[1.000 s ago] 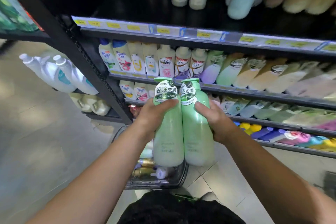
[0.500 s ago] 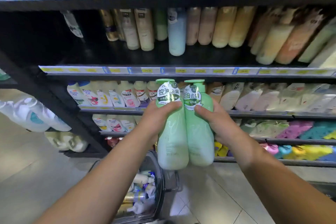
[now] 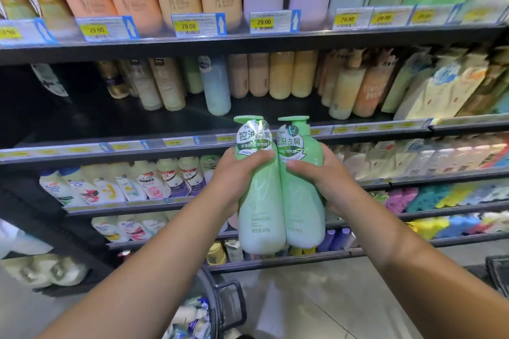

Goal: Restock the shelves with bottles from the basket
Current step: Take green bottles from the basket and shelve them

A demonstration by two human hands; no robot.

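Note:
Two light-green pump bottles stand upright side by side in front of the shelves, touching each other. My left hand [image 3: 234, 173] grips the left green bottle [image 3: 259, 217] around its neck. My right hand [image 3: 325, 181] grips the right green bottle [image 3: 301, 217] the same way. Both bottles hover at the height of the middle shelf edge [image 3: 137, 146]. The basket [image 3: 220, 300] sits on the floor below my arms, with several bottles inside.
The middle shelf has a dark bare stretch [image 3: 68, 115] at the left, beside a row of standing bottles [image 3: 214, 85]. Shelves above and below are packed with bottles and pouches. Price tags [image 3: 263, 21] line the top shelf edge. A tiled floor [image 3: 330, 297] lies below.
Both hands have lifted the two green bottles higher in front of the shelves. The view has tilted up, so the top shelf shows and the basket has dropped to the bottom edge.

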